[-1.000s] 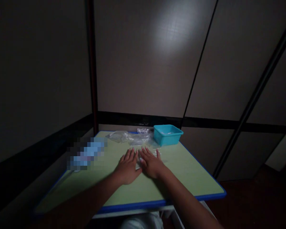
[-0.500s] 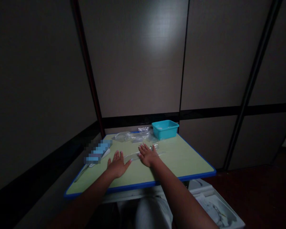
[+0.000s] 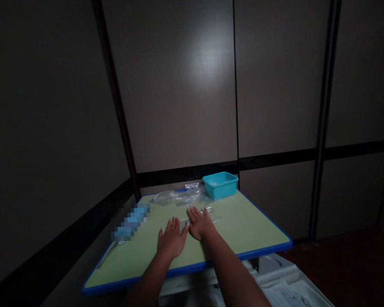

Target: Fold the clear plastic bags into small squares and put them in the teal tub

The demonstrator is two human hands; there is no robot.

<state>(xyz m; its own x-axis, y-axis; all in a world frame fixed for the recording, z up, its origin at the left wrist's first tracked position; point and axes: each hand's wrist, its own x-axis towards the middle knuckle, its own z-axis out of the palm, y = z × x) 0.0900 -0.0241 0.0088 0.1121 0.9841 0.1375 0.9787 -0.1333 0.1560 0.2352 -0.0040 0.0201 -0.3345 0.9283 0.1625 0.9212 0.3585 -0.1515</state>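
A clear plastic piece, perhaps a flat bag (image 3: 216, 219), lies on the pale green table (image 3: 246, 228), partly hidden under my hands. My right hand (image 3: 200, 224) rests flat on it with the fingers stretched out. Close beside it on the left, my left hand (image 3: 172, 238) lies palm down, fingers extended and thumb toward the right hand. Neither hand grips anything. Crumpled clear plastic bags (image 3: 179, 196) lie beyond the hands along the table's back edge.
A turquoise plastic basket (image 3: 222, 187) stands at the back right of the table. A blurred-out blue item (image 3: 131, 221) sits at the left edge, with a cable near it. A white open drawer or box (image 3: 284, 281) is below the table at right. Panelled walls stand behind.
My left hand has slid right across the plastic, close to my right hand. The right hand stays flat in about the same place. The camera view has tilted up slightly.
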